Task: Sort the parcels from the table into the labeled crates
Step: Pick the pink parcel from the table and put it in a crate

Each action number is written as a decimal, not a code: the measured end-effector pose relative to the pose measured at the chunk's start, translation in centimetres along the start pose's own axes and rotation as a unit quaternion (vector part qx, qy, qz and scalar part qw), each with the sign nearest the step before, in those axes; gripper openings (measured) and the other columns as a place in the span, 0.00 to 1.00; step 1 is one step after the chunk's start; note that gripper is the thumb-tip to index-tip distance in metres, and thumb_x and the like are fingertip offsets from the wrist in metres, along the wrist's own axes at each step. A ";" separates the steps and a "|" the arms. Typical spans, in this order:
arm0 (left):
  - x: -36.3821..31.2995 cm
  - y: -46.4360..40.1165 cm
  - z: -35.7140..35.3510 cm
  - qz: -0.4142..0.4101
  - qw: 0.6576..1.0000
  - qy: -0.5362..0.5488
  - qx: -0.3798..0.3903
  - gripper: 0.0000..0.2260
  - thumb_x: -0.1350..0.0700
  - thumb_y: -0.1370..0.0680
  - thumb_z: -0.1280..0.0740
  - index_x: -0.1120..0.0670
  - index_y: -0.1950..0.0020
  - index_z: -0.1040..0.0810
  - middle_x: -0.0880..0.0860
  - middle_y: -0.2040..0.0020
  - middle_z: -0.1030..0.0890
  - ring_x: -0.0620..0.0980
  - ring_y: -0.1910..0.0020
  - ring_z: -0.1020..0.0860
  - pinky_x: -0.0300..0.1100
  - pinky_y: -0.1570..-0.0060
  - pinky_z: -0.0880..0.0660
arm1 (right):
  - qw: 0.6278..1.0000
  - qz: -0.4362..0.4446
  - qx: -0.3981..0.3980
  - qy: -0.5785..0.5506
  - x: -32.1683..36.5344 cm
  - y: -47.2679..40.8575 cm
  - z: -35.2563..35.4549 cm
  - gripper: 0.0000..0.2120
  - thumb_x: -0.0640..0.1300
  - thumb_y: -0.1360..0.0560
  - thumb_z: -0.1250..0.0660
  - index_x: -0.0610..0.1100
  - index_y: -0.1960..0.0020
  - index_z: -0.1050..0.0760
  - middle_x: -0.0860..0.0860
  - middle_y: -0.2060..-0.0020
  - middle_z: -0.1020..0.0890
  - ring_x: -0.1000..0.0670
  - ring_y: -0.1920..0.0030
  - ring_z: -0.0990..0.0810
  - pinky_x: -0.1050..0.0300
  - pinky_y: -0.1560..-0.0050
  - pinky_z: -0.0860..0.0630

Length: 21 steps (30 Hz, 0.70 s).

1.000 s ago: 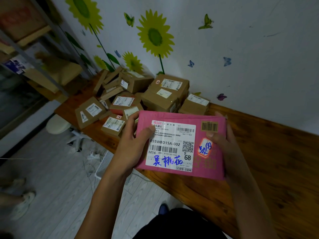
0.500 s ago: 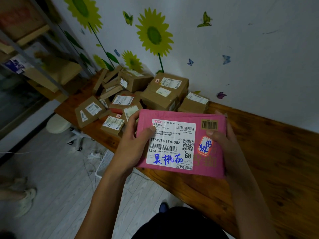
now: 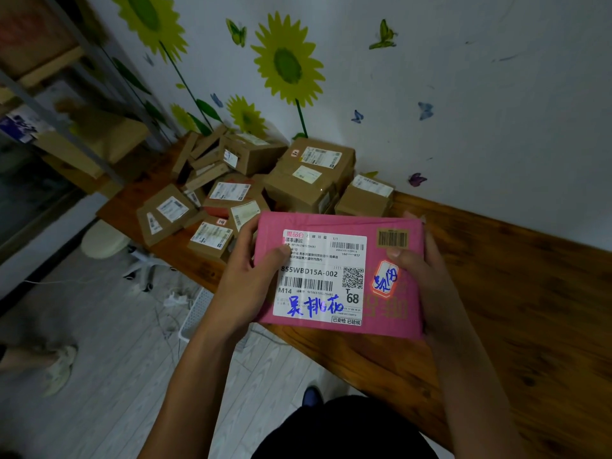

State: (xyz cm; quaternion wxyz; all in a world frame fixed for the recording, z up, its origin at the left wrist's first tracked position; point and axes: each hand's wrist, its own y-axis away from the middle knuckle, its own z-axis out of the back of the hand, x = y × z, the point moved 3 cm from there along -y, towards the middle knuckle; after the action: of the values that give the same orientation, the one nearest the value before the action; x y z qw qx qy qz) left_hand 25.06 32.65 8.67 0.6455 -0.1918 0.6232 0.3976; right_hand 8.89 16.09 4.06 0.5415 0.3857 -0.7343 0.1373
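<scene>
Both hands hold a flat pink parcel point(image 3: 390, 313) above the front edge of the wooden table point(image 3: 516, 293). Its white shipping label with blue handwriting faces up. My left hand point(image 3: 245, 286) grips the parcel's left edge, thumb on the label. My right hand point(image 3: 427, 279) grips the right edge, thumb next to a red-bordered sticker. Beyond the pink parcel lies a heap of several brown cardboard parcels point(image 3: 308, 180) with white labels, at the table's far left end by the wall. No labeled crate is in view.
A metal shelf rack point(image 3: 63, 127) with boxes stands at the left. A white stool point(image 3: 106, 240) and a white basket point(image 3: 195, 313) sit on the grey floor below the table. Another person's shoe point(image 3: 59, 369) shows at the left edge. The wall carries sunflower stickers.
The pink parcel has stayed almost still in both hands, shifting only slightly upward in view. The heap of parcels has not moved.
</scene>
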 end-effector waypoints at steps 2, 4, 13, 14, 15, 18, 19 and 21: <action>0.1 0.0 0.0 0.000 1.000 0.002 0.001 0.25 0.55 0.19 0.34 0.41 0.25 0.36 0.56 0.43 0.17 0.59 0.56 0.14 0.51 0.59 0.18 | 1.000 0.001 -0.001 0.000 0.0 0.0 0.1 0.26 0.47 0.29 0.26 0.66 0.38 0.30 0.52 0.49 0.14 0.44 0.52 0.13 0.49 0.60 0.16; 0.2 0.1 -0.1 0.000 1.000 0.001 0.002 0.25 0.55 0.20 0.34 0.41 0.25 0.37 0.56 0.42 0.18 0.59 0.56 0.14 0.50 0.60 0.18 | 1.000 -0.002 -0.002 -0.002 0.0 0.1 0.1 0.25 0.48 0.29 0.30 0.65 0.36 0.31 0.51 0.49 0.14 0.45 0.52 0.13 0.50 0.61 0.16; 0.2 0.4 -0.1 -0.001 1.000 0.000 0.003 0.26 0.56 0.19 0.34 0.41 0.24 0.37 0.54 0.43 0.17 0.58 0.56 0.14 0.48 0.61 0.18 | 1.000 0.001 0.000 0.003 0.1 0.3 0.2 0.28 0.47 0.32 0.25 0.65 0.37 0.30 0.52 0.50 0.13 0.45 0.52 0.13 0.50 0.61 0.16; 0.2 0.4 -0.1 -0.001 1.000 -0.001 0.004 0.26 0.56 0.19 0.34 0.41 0.24 0.38 0.54 0.43 0.17 0.57 0.55 0.14 0.48 0.61 0.18 | 1.000 0.000 -0.001 0.002 0.0 0.3 0.2 0.27 0.48 0.31 0.27 0.65 0.36 0.30 0.52 0.49 0.14 0.45 0.52 0.13 0.50 0.61 0.17; 0.3 0.5 -0.1 0.000 1.000 -0.002 0.005 0.26 0.57 0.19 0.34 0.41 0.24 0.38 0.54 0.43 0.17 0.57 0.55 0.14 0.48 0.61 0.18 | 1.000 -0.001 -0.003 0.000 0.0 0.3 0.2 0.27 0.49 0.32 0.29 0.65 0.35 0.30 0.52 0.49 0.14 0.45 0.52 0.13 0.50 0.61 0.17; 0.4 0.6 0.0 0.003 1.000 -0.001 0.007 0.27 0.57 0.19 0.34 0.40 0.24 0.38 0.53 0.44 0.17 0.57 0.55 0.14 0.49 0.60 0.18 | 1.000 -0.005 -0.004 -0.001 -0.2 0.4 0.2 0.28 0.49 0.32 0.30 0.65 0.35 0.31 0.51 0.49 0.14 0.44 0.52 0.13 0.48 0.61 0.17; 0.4 0.7 0.0 0.002 1.000 -0.001 0.008 0.27 0.57 0.19 0.34 0.41 0.24 0.38 0.53 0.44 0.16 0.58 0.55 0.14 0.49 0.59 0.18 | 1.000 -0.005 -0.003 0.001 -0.1 0.4 0.2 0.28 0.49 0.32 0.29 0.65 0.35 0.31 0.51 0.49 0.13 0.44 0.53 0.13 0.48 0.61 0.17; 0.5 0.8 0.1 0.001 1.000 0.001 0.011 0.27 0.57 0.19 0.33 0.41 0.24 0.38 0.53 0.44 0.16 0.58 0.54 0.14 0.49 0.59 0.18 | 1.000 -0.004 -0.003 0.004 -0.1 0.5 0.1 0.31 0.47 0.33 0.24 0.64 0.34 0.31 0.51 0.50 0.13 0.44 0.53 0.13 0.49 0.62 0.17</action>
State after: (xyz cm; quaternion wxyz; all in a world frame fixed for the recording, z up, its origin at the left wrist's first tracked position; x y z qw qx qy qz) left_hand 24.47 33.32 8.35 0.6465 -0.1845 0.6282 0.3917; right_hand 8.49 16.36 4.00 0.5458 0.3866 -0.7311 0.1348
